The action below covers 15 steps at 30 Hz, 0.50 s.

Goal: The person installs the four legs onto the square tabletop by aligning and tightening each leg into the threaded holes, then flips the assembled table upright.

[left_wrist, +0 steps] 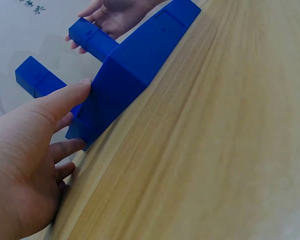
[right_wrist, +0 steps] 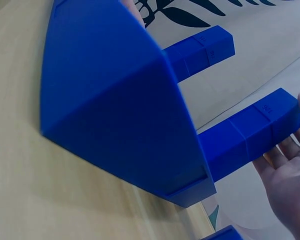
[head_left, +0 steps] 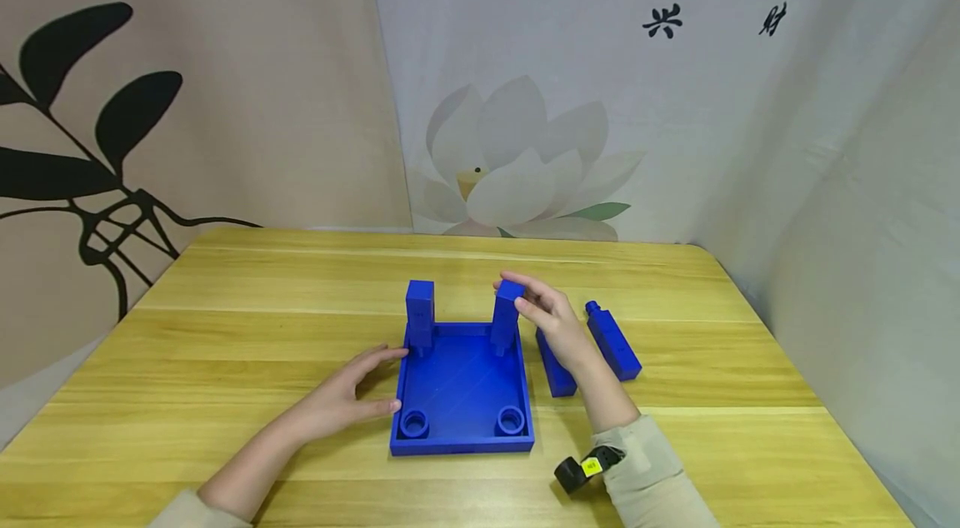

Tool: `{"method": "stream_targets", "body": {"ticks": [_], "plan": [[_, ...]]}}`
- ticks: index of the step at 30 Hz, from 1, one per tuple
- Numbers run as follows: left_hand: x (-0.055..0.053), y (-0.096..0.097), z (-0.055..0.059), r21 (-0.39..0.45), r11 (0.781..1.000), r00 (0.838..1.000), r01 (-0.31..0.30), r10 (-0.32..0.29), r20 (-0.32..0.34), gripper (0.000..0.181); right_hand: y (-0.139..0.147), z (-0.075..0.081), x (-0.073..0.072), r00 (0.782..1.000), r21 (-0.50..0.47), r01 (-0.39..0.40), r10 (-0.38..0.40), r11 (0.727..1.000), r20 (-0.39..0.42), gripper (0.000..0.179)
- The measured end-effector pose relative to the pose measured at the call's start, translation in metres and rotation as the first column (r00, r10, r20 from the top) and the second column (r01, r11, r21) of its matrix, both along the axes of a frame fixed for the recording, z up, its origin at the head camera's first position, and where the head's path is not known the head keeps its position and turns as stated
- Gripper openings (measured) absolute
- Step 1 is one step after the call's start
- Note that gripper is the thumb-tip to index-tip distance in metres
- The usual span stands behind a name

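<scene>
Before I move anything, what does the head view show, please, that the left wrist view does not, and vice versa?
Only the head view shows two loose blue posts and round sockets in the near corners of the tray. Only the left wrist view shows a rectangular outline on the tray's outer wall. Both show the tray on the wooden table, two standing posts, the left hand touching the tray and the right hand holding one post.
</scene>
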<state>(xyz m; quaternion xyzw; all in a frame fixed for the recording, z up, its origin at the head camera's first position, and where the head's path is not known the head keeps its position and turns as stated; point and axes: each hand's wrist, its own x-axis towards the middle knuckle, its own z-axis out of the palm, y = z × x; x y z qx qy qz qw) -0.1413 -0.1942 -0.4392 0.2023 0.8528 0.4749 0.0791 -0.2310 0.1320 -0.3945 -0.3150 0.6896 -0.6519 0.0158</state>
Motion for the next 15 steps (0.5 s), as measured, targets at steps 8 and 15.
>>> {"method": "stream_targets", "body": {"ticks": [8,15], "plan": [[-0.001,-0.0011,-0.0013,0.001,1.0,1.0,0.001,-0.001,-0.007,0.07,-0.0005,0.0012,0.0023,1.0,-0.024,-0.001,0.002,1.0,0.027,0.037],[-0.0006,-0.0008,-0.0012,-0.004,1.0,1.0,0.0,0.0,-0.011,0.07,-0.001,0.0003,0.0012,0.998,-0.037,0.033,-0.03,0.999,0.056,0.039]]}}
